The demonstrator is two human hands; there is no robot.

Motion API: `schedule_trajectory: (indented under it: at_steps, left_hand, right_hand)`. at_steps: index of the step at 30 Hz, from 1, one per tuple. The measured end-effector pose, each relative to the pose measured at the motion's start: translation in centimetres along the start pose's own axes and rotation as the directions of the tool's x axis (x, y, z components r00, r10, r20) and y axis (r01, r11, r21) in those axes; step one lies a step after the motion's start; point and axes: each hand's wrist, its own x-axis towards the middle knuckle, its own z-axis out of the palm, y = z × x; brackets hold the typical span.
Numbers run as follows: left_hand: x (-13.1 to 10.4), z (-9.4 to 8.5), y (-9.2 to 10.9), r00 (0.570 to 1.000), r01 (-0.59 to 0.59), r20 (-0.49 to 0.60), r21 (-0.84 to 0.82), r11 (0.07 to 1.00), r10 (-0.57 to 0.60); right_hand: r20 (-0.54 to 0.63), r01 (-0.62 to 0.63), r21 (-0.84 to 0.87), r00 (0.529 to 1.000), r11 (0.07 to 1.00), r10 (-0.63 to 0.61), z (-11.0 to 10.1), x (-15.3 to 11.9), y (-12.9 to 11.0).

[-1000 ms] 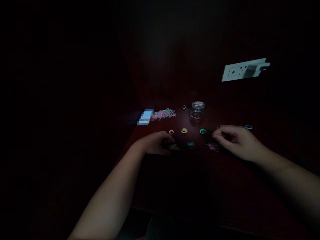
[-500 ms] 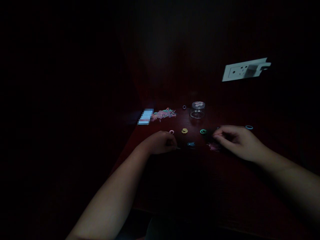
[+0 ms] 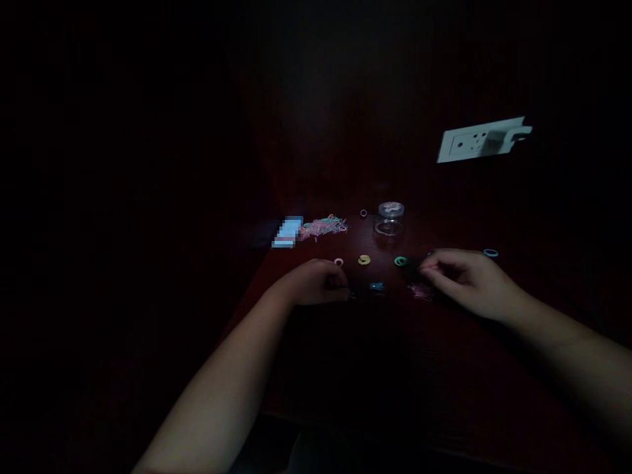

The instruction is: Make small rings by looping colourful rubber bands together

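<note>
Yellow bands [image 3: 364, 260] sit grouped; mixed pile [image 3: 323, 227] unsorted, far left. Right hand [image 3: 468, 280] pinched together; left hand [image 3: 313, 282] too dim to tell.

On the surface [image 3: 459, 368], a phone [image 3: 287, 232] lies left of heaped elastic bands [image 3: 323, 227], a jar [image 3: 389, 224] to their right; a wall socket [image 3: 469, 146] sits above and right.

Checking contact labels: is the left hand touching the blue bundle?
Apart. The head view shows dark tabletop between the left hand and the blue bundle.
</note>
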Motion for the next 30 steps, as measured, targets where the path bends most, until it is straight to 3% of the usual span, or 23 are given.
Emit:
schedule_trajectory:
  at_steps: [2,4,7,9,14,24,30]
  left_hand:
    - [0.0,-0.2,-0.4,0.999,0.025,-0.032,0.000,1.000,-0.025]
    - [0.0,-0.4,-1.3,0.984,0.126,-0.131,0.041,0.991,-0.120]
    - [0.1,-0.5,-3.3,0.892,0.368,-0.330,0.129,0.921,-0.310]
    - [0.2,-0.3,-4.6,0.860,0.460,-0.338,0.190,0.867,-0.382]
    - [0.9,0.6,-6.0,0.837,0.518,-0.335,0.226,0.825,-0.433]
    - [3.6,1.7,-6.6,0.738,0.650,-0.391,0.195,0.734,-0.550]
    - [3.8,1.7,-7.1,0.739,0.653,-0.386,0.212,0.727,-0.552]
  right_hand:
    - [0.004,-0.010,0.008,1.000,1.000,0.010,0.0,-0.1,0.0]
    - [0.003,-0.013,0.015,1.000,1.000,0.013,0.0,-0.1,-0.1]
    - [0.007,-0.006,0.024,1.000,1.000,0.006,0.0,-0.1,-0.1]
    - [0.009,0.000,0.021,1.000,1.000,0.000,0.0,0.0,-0.1]
    - [0.002,0.013,0.010,1.000,1.000,-0.013,0.0,0.1,-0.3]
    - [-0.002,-0.016,0.034,1.000,0.999,0.016,0.2,0.1,-0.4]
    - [-0.078,-0.003,-0.026,0.997,1.000,0.001,-0.3,0.1,0.3]
